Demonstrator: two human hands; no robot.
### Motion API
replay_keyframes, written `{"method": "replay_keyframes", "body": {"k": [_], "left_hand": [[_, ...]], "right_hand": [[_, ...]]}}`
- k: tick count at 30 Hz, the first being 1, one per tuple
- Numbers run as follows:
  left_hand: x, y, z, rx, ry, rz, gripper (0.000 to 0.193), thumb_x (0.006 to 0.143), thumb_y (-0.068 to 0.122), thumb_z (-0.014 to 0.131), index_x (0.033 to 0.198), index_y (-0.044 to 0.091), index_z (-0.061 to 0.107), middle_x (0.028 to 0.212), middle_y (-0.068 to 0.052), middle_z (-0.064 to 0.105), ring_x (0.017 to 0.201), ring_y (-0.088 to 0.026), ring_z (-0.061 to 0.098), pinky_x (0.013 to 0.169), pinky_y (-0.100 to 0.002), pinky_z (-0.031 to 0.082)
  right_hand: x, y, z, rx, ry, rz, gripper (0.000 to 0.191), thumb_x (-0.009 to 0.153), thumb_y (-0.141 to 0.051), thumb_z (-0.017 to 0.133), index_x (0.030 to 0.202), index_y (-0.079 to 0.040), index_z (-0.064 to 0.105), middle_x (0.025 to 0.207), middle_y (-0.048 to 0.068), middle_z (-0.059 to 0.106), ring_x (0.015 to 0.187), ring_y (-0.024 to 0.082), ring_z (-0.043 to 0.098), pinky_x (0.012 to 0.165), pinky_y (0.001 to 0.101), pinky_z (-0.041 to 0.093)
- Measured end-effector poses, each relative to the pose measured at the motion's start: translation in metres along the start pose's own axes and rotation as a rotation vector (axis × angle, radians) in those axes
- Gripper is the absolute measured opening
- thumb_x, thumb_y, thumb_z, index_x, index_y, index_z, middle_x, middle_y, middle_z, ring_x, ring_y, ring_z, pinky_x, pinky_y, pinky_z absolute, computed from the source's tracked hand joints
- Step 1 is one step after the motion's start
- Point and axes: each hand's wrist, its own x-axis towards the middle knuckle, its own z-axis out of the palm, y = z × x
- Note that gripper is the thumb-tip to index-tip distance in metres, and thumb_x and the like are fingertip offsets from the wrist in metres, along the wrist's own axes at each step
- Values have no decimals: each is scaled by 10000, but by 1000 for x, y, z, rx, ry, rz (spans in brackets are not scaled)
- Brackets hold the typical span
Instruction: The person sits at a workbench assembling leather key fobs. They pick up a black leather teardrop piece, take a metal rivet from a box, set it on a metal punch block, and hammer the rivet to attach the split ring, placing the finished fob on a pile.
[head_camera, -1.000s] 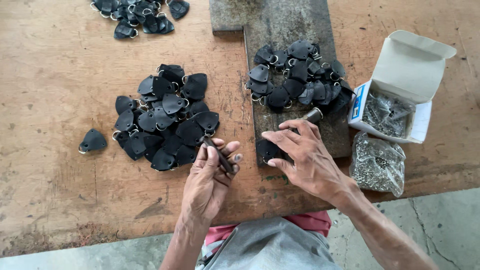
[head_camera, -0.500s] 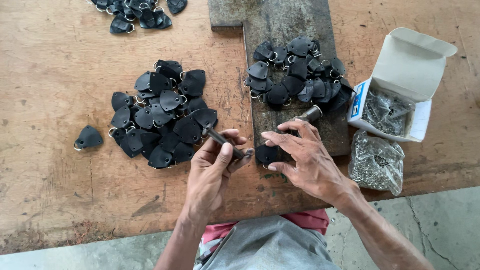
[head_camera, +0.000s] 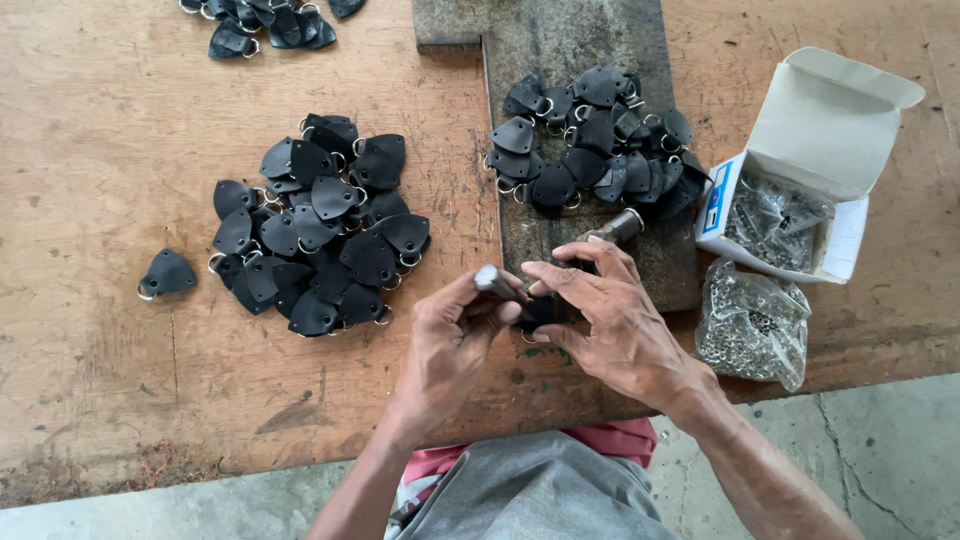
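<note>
Two hands meet near the front edge of the worn wooden worktop (head_camera: 120, 400). Our left hand (head_camera: 455, 340) is clamped around a short grey metal punch (head_camera: 493, 281), fingers curled on its shaft. Our right hand (head_camera: 610, 320) pinches a small black leather tab (head_camera: 538, 313) between thumb and fingertips, just beside the punch tip, at the front end of a dark metal slab (head_camera: 570, 45). We see a heap of black shield-shaped leather tabs with metal rings (head_camera: 320, 225) left of the hands, a second heap (head_camera: 595, 145) lying on the slab, and a lone tab (head_camera: 167, 274) toward the left edge. Near the right edge stand an open white cardboard box of metal fittings (head_camera: 800, 170) and a clear bag of small silver rings (head_camera: 752, 325).
</note>
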Motion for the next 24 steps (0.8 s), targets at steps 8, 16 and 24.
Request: {"method": "replay_keyframes", "body": {"k": [8,16,24], "left_hand": [[3,5,7,237,28,186,173,922,6,703,1095,5,691,925,-97,767,802,-122,740,693,-286,579],[4,4,9,383,55,275,137,902,-11,738,1015,-16,661,869,-140,706,750,-264,710,667,-362,537],[3,-5,16,424,35,388,251,896,-42,708,1142,-5,668,951,-157,709,813,-320,716,696,-391,560]], "right_hand": [[-3,4,4,10,18,-1,708,774,-180,803,1430,-126,542,1283,71,672,1349,273,471,1144,461,375],[-30,10,-20,-157,114,263,500,907,-287,719,1358,-126,573,1295,101,610,1225,272,576,1033,439,516],[-34,19,-14,-153,30,574,683,832,-432,724,1313,0,503,1148,175,569,980,291,631,822,471,558]]}}
